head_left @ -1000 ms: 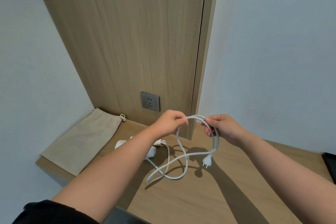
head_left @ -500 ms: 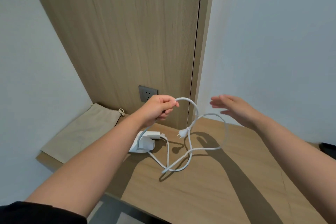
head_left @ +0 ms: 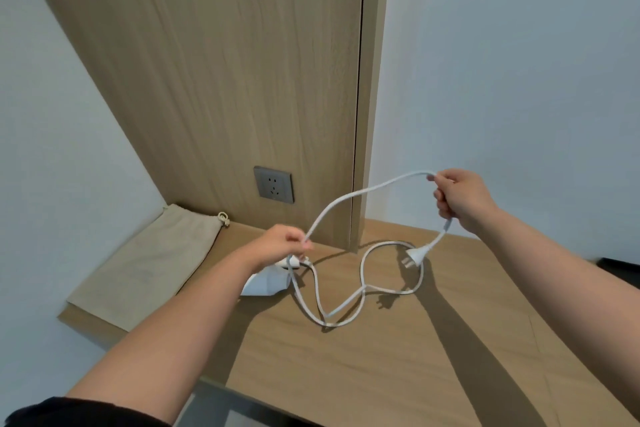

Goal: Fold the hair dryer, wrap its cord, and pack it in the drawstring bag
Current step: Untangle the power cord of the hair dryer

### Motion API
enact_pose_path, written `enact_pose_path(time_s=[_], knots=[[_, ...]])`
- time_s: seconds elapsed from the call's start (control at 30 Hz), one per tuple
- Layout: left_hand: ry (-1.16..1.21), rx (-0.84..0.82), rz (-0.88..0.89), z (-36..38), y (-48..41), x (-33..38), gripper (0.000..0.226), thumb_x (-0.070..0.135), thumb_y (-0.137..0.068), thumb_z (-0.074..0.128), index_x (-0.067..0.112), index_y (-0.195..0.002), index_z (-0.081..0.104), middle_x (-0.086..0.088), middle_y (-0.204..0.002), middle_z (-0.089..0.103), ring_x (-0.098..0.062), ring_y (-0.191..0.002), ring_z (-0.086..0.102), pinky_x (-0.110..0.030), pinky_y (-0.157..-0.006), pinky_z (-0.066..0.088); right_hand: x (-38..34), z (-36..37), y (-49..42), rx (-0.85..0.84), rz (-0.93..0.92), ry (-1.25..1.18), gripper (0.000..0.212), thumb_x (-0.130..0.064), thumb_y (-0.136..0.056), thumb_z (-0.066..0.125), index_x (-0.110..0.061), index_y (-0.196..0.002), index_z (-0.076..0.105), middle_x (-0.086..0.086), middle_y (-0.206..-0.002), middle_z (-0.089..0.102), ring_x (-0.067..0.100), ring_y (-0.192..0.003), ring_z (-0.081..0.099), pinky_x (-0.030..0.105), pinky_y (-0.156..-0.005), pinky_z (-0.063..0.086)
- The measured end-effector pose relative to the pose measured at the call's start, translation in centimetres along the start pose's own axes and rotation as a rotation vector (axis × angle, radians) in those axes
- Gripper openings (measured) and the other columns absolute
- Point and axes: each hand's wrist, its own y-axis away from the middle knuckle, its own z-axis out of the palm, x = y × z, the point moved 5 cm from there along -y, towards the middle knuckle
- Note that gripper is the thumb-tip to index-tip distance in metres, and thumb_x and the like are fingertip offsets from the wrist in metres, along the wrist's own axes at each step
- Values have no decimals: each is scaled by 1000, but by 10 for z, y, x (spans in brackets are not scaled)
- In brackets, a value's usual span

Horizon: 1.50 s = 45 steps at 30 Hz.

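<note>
The white hair dryer (head_left: 268, 283) lies on the wooden table (head_left: 398, 364), partly hidden behind my left wrist. Its white cord (head_left: 360, 193) runs in loose loops over the table and rises into the air. My left hand (head_left: 280, 246) pinches the cord just above the dryer. My right hand (head_left: 462, 198) is closed on the cord higher up and to the right, with a span stretched between both hands. The plug (head_left: 414, 256) dangles below my right hand. The beige drawstring bag (head_left: 152, 267) lies flat at the table's left end.
A grey wall socket (head_left: 273, 184) sits in the wooden panel behind the table. White walls close in on the left and right. A dark object (head_left: 620, 269) shows at the right edge. The table's front edge runs near my left forearm.
My right hand, open half a second ago, has closed on the cord and pulled it up and to the right. My left hand has dropped lower, toward the dryer.
</note>
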Motion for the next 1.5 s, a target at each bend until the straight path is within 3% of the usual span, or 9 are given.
enact_pose_path(time_s=[0.1, 0.2, 0.6, 0.77, 0.9, 1.0, 1.2, 1.33, 1.5], knots=[[14, -115, -84, 15, 5, -27, 26, 14, -98, 49, 13, -78, 65, -3, -66, 60, -17, -66, 62, -37, -77, 51, 37, -15, -9, -59, 89, 194, 15, -6, -98, 42, -4, -100, 56, 11, -59, 45, 19, -43, 35, 19, -36, 30], [119, -215, -81, 26, 15, -20, 25, 13, -99, 46, 11, -81, 62, -4, -64, 56, -15, -58, 59, -27, -67, 51, 63, -8, 2, -422, 152, 429, 8, -8, -95, 50, -5, -93, 57, 10, -61, 51, 21, -46, 45, 28, -45, 45], [101, -355, 49, 101, 9, 6, 22, 22, -93, 60, 8, -99, 74, 11, -106, 65, -2, -96, 61, -16, -87, 46, 60, 44, 57, -1173, 169, 165, 56, -58, -78, 61, -8, -104, 63, -3, -48, 39, 10, -39, 26, 19, -42, 26], [192, -457, -81, 112, 3, 0, 38, 46, -99, 36, 14, -109, 54, -8, -105, 69, -30, -100, 65, -44, -99, 47, 62, 32, 52, -1086, 186, 319, 20, -19, -96, 49, -14, -105, 66, -6, -40, 32, 9, -37, 23, 18, -41, 21], [246, -385, -126, 103, -4, 5, 32, 24, -99, 50, 13, -129, 49, -8, -81, 65, -19, -71, 62, -28, -71, 55, 63, 25, 58, -1183, 171, 528, 17, -12, -93, 54, -4, -99, 68, -6, -39, 39, 10, -37, 29, 21, -43, 22], [293, -232, -144, 92, -14, 3, 30, 10, -96, 53, 4, -124, 59, -4, -65, 60, -13, -56, 55, -22, -56, 48, 68, 26, 65, -1276, 170, 825, 16, -8, -90, 58, -17, -82, 70, -7, -40, 50, 8, -34, 35, 19, -41, 26], [539, 11, -168, 52, -19, -2, 30, 1, -97, 45, 2, -124, 57, -1, -57, 51, -10, -47, 44, -23, -47, 41, 83, 10, 41, -850, 52, 1700, 15, -14, -80, 65, -6, -67, 66, -3, -57, 63, 11, -54, 59, 23, -57, 46], [553, 25, -63, 28, -11, 4, 32, 1, -99, 40, 8, -125, 57, 0, -58, 54, -10, -47, 40, -24, -49, 36, 77, -14, 17, -367, -24, 1802, 24, -8, -89, 49, -12, -107, 64, 3, -114, 66, 25, -109, 63, 33, -81, 47], [476, -16, 16, 22, -1, 17, 32, 1, -99, 41, 15, -118, 62, -1, -64, 61, -10, -53, 51, -20, -53, 46, 88, -16, 8, -275, -47, 1717, 32, -9, -86, 52, -12, -117, 60, 7, -121, 64, 28, -112, 60, 36, -89, 49]])
